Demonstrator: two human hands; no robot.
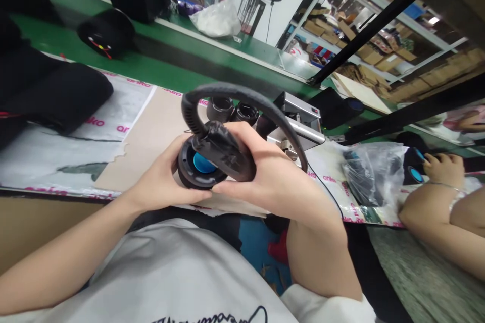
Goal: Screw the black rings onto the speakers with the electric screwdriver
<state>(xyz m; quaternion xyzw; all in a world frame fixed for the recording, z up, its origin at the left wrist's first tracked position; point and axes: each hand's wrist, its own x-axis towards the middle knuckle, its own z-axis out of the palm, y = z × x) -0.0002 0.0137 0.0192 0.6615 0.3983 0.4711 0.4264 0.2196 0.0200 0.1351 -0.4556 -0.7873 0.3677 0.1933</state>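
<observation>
My left hand (pixel 162 176) is wrapped round the side of a round black part with a blue centre (pixel 203 163), which looks like a small speaker. Over that part, my right hand (pixel 275 176) grips a black handheld tool (pixel 227 154). A thick black cable (pixel 242 92) loops up from the tool and back down to the right. The tool covers some of the blue disc, and its working end is hidden. My two thumbs lie close together at the near rim of the round part.
Behind my hands stand two black cylinders (pixel 221 107) and a silver and black metal device (pixel 299 121). Black fabric-like rolls (pixel 71 96) lie left. At right, another person's hand (pixel 445 171) touches a similar blue-centred part beside a clear plastic bag (pixel 375 171). A green conveyor belt (pixel 159 60) runs behind.
</observation>
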